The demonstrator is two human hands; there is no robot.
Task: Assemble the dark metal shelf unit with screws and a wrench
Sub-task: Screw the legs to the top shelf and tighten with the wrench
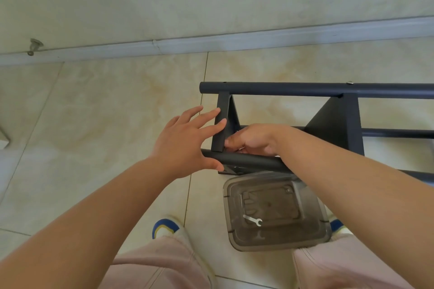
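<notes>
Looking down past my knees, there's the clear plastic bin point(277, 211) on the floor tiles point(112, 105) between my shoes, with the little silver wrench point(253, 219) lying inside it (nobody's touching it). Just beyond that is the dark metal shelf unit point(328, 124), lying on its side. My left hand point(185, 143) is spread out flat, fingertips against the end shelf panel point(222, 122) and thumb on the near tube point(246, 162). My right hand point(253, 139) is curled in at the corner where that panel meets the tube, pinching something small; can't really tell what, my fingers hide it. Far tube point(305, 88) has a screw head point(350, 82) showing on top. Behind it all, baseboard point(211, 42) and wall point(164, 2).
</notes>
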